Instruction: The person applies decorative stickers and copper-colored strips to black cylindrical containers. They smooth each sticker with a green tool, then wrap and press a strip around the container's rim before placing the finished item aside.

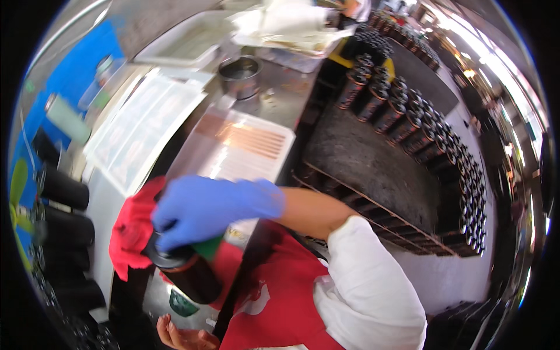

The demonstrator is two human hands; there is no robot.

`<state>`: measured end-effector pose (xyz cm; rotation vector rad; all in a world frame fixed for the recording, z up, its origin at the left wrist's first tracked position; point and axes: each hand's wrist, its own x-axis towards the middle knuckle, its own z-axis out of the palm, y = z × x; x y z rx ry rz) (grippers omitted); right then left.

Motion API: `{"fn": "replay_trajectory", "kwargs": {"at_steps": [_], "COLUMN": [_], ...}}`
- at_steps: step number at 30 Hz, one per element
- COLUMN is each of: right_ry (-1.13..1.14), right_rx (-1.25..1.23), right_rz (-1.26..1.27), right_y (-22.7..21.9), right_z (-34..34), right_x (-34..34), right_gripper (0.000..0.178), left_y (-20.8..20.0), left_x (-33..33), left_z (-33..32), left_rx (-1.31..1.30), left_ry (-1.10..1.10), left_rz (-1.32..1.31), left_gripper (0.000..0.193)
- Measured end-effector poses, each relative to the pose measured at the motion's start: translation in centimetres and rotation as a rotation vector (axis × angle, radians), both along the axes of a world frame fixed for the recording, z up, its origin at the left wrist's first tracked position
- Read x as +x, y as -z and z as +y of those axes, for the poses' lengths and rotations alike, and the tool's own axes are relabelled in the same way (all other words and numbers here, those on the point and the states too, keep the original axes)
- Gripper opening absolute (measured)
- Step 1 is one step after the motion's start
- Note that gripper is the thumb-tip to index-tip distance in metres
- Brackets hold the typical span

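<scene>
My right hand [195, 210], in a blue glove, is closed over the black top of a dark bottle [195, 277]. The bottle is tilted, its base toward my red apron [280, 303]. A crumpled red cloth [129, 236] lies just beyond the bottle's top, partly behind the glove. Something green [207, 249] shows under my wrist; its kind is hidden. At the lower edge is my bare left hand [184, 337], below the bottle and apart from it, fingers loosely bent and apart with nothing seen in them. A dark green object [182, 303] rests on the surface near it.
Ahead lie a shallow translucent tray [233, 143], printed sheets [149, 122], a metal pot [240, 77] and a white basin [186, 41]. Several black bottles [63, 227] line the left. At right, a dark worktable [373, 169] has rows of bottles [402, 119] along its edge.
</scene>
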<state>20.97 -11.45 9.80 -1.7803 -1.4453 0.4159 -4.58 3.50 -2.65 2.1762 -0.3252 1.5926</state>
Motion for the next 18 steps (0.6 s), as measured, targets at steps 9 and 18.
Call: {"fn": "replay_trajectory", "kwargs": {"at_steps": [9, 18], "right_ry": [1.102, 2.187], "right_rx": [0.011, -0.694], "right_rz": [-0.127, -0.446], "right_y": [-1.6, 6.2], "right_z": [-29.9, -64.8], "right_x": [-9.1, -11.2], "right_gripper": [0.012, 0.034], "left_y": [-6.8, -5.2], "left_x": [4.8, 12.9], "left_z": [-7.6, -11.3], "left_rx": [0.052, 0.307], "left_ry": [0.126, -0.013], "left_rz": [0.281, 0.408], "left_gripper": [0.036, 0.023]}}
